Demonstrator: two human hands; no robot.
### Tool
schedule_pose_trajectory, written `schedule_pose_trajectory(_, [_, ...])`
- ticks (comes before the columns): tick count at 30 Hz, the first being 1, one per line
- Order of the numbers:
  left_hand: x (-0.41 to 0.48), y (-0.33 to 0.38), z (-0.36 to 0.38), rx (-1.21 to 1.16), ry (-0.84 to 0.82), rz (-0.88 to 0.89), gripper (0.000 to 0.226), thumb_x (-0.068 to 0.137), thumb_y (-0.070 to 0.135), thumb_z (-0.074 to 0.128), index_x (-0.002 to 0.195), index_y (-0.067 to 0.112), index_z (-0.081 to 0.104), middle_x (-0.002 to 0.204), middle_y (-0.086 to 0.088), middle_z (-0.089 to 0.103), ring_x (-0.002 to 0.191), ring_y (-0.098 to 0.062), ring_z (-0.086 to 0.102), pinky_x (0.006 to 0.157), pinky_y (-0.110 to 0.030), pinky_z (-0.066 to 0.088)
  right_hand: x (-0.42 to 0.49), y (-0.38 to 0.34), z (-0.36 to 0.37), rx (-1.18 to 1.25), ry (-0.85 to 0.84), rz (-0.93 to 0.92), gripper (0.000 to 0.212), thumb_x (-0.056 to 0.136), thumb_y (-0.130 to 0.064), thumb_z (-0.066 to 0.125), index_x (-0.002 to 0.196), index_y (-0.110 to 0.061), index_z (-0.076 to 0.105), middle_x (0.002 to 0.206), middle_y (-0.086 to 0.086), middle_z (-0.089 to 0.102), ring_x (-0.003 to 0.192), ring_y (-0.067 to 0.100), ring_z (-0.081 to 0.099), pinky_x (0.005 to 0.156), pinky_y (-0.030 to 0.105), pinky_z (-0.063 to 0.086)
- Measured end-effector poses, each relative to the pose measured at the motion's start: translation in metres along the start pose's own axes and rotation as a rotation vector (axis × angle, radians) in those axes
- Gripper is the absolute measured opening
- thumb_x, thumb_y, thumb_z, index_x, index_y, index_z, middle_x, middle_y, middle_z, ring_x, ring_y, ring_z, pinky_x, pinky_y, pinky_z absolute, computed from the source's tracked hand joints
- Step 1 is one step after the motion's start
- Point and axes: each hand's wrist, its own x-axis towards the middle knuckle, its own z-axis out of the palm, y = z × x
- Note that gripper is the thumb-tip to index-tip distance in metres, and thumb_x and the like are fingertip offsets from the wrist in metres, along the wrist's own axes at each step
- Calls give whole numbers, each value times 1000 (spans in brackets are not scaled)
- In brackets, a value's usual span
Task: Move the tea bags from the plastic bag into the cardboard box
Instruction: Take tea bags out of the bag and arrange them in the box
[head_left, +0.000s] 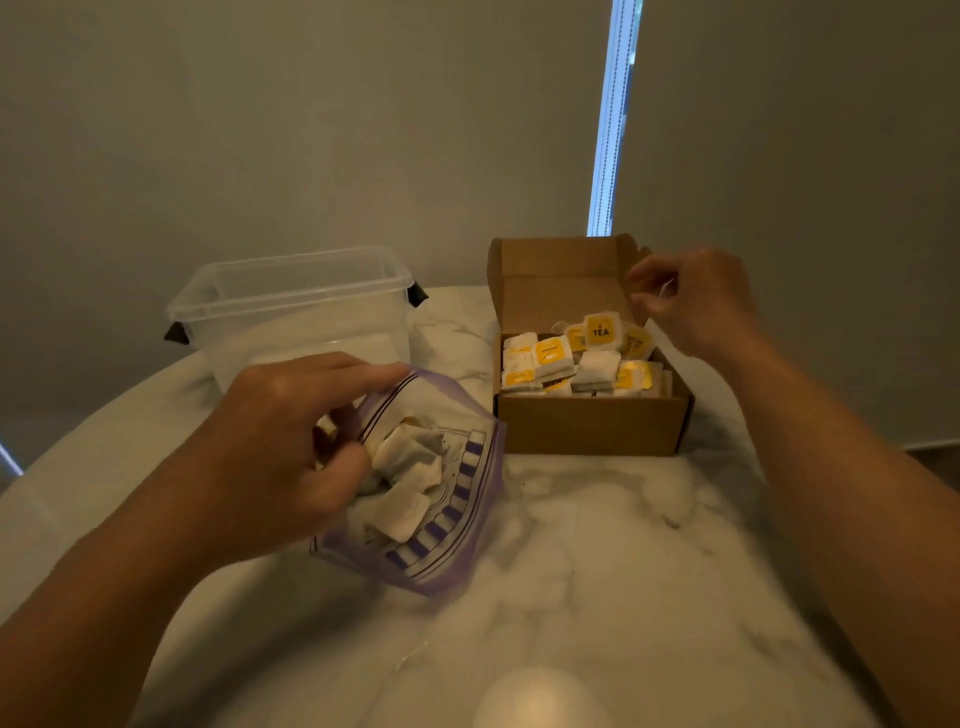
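Note:
A clear plastic bag (457, 525) with purple stripes lies open on the marble table, with several pale tea bags (410, 462) inside. My left hand (291, 447) grips the bag's rim at its mouth, index finger stretched along the edge. The brown cardboard box (592, 423) stands to the right with its lid up, and several white and yellow tea bags (576, 358) are piled in it. My right hand (696, 301) hovers over the box's right rear corner, fingertips pinching a small pale piece (667, 287), apparently a tea bag's tag.
An empty clear plastic tub (296, 312) with black clips stands behind the bag, left of the box. A pale rounded object (535, 699) sits at the table's near edge. The white marble table (623, 545) curves away at the left and right.

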Motion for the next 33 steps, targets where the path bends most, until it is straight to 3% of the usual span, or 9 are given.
schedule_pose_trajectory(3, [0,3,-2,20,-5,-23,54,74,13,55,127,12,64,93,22,58,74,-10,63,53,-26,57,-27,-28,-18,99,19,-42,21,87,-12,70,106,-21,72,95,-4,70,73,-1,58,65,6,39])
schedule_pose_trajectory(5, [-1,3,-3,20,-1,-25,53,75,13,55,127,11,64,92,16,61,72,-11,63,52,-27,57,-55,-56,-29,293,-60,-124,16,86,-13,72,97,-25,73,89,-8,71,75,0,64,69,12,50])
schedule_pose_trajectory(8, [0,4,-2,13,0,-39,52,76,14,55,127,12,63,94,11,63,73,-13,63,52,-27,57,-97,-103,-36,525,-496,-330,14,83,-14,75,96,-19,76,87,-6,74,83,8,70,76,27,59])
schedule_pose_trajectory(11, [0,4,-1,22,-4,-39,53,74,13,55,127,13,63,95,11,62,74,-10,62,58,-24,55,-124,-134,-14,373,-770,-522,16,84,-20,74,101,-21,74,94,-11,72,85,0,66,74,22,57])
schedule_pose_trajectory(15, [0,3,-1,15,-11,-55,55,73,11,55,127,16,63,92,5,66,73,-10,60,58,-24,52,-139,-143,35,54,-677,-703,16,88,-26,69,101,-17,72,105,-1,65,88,11,58,72,30,54])
schedule_pose_trajectory(17, [0,3,0,14,-13,-61,56,72,10,54,126,16,64,91,3,66,72,-11,60,57,-24,51,-141,-147,45,34,-637,-690,12,89,-25,65,98,-17,69,102,5,63,88,21,58,68,32,49])
schedule_pose_trajectory(20, [-1,2,0,15,-25,-59,56,72,10,54,127,16,64,92,3,66,73,-11,60,57,-24,51,-144,-156,49,-31,-604,-664,21,92,-27,61,110,-18,65,107,8,60,87,22,55,67,30,42])
schedule_pose_trajectory(24, [0,3,0,16,-23,-51,55,72,11,54,127,14,64,93,4,66,73,-10,60,58,-24,52,-150,-161,53,-68,-562,-613,26,93,-26,59,119,-20,60,113,9,58,96,26,59,74,37,50])
schedule_pose_trajectory(33, [-1,4,0,29,-23,-46,54,74,11,54,127,12,64,92,5,66,74,-11,60,61,-22,52,-148,-162,50,-64,-575,-487,26,94,-20,59,119,-14,61,117,7,60,105,23,58,79,32,48])
